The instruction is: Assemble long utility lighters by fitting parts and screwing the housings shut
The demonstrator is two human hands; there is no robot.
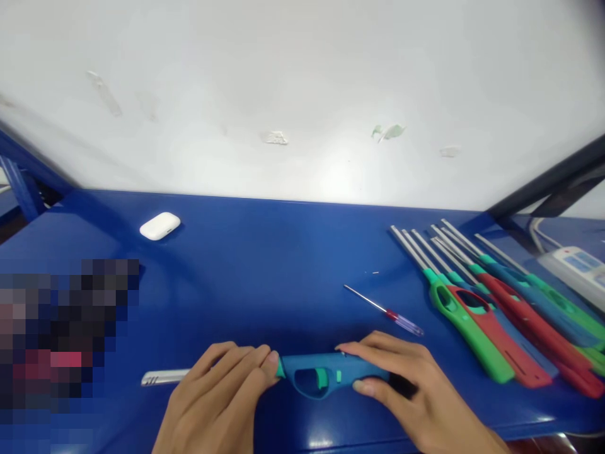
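Observation:
A blue long-nosed gas lighter (307,372) with a green trigger lies sideways near the front of the blue table, its metal tube pointing left. My left hand (222,391) is closed around the tube side, by the green collar, and covers much of the tube. On the handle end, my right hand (401,384) grips with fingers on the far edge and thumb on the near edge. Behind the right hand lies a small screwdriver (385,311) with a clear and red handle. Several more lighters (505,328) in green, red and blue lie in a pile to the right.
A white earbud case (160,226) rests at the back left. A blurred-out dark object (80,315) is at the left. A white power strip (579,268) with a cable stands at the far right. A white wall (302,82) rises behind the table (265,252).

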